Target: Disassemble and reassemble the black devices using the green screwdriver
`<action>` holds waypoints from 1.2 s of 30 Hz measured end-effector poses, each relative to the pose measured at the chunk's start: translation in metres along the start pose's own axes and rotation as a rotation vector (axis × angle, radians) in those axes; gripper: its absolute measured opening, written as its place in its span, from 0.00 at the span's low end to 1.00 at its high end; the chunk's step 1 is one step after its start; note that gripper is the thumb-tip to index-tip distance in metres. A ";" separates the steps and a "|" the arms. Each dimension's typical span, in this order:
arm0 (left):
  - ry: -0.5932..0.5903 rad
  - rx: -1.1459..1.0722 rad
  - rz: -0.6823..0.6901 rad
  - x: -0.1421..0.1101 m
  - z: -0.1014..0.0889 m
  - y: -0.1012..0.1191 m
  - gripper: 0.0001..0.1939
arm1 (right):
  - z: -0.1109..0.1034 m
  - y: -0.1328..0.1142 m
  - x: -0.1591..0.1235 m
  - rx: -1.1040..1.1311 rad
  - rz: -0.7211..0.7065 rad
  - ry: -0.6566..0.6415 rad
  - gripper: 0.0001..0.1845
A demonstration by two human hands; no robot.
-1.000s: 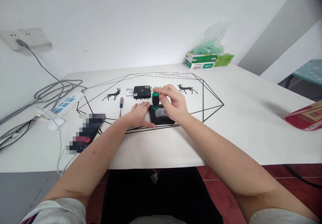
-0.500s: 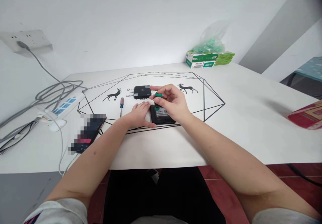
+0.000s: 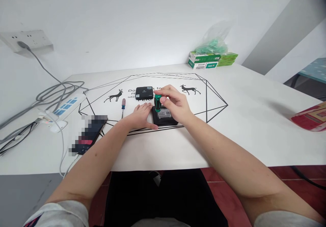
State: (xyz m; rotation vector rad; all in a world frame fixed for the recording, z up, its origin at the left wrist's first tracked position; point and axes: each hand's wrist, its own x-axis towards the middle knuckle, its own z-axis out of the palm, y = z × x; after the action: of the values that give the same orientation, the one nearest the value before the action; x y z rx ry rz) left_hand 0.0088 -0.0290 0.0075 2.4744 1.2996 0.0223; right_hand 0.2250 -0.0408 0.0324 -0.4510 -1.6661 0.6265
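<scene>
Now the right grip (image 3: pixel 177 102), thumb shifted, pinches the green screwdriver (image 3: pixel 157 103), perhaps mid-turn; the spread left grip (image 3: pixel 138 116) braces the case (image 3: pixel 165 121) nearer the worktop (image 3: pixel 168 152)'s front edge.

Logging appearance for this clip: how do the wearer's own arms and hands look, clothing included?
Both the left hand and the right hand are ungloved, and the forearms are bare, with no watch or bracelet visible. The left sleeve and right sleeve are short and light grey; the left one carries a dark marking with some red, cut off by the frame.
</scene>
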 end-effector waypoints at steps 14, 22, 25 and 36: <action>-0.018 0.013 -0.011 0.002 0.001 -0.001 0.64 | 0.004 0.003 -0.001 0.068 0.119 0.038 0.12; -0.022 0.010 -0.009 0.002 0.000 -0.001 0.64 | 0.007 -0.001 -0.001 0.278 0.223 0.001 0.18; -0.037 0.044 -0.038 0.003 0.001 0.000 0.63 | 0.005 0.000 -0.001 0.169 0.168 0.023 0.16; -0.021 0.029 -0.014 0.005 0.005 -0.005 0.61 | -0.004 0.000 0.001 -0.014 0.103 -0.020 0.14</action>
State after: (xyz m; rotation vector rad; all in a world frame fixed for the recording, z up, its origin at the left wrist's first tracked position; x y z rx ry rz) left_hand 0.0082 -0.0240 0.0008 2.4832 1.3172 -0.0261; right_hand 0.2293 -0.0400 0.0335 -0.5451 -1.6748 0.6975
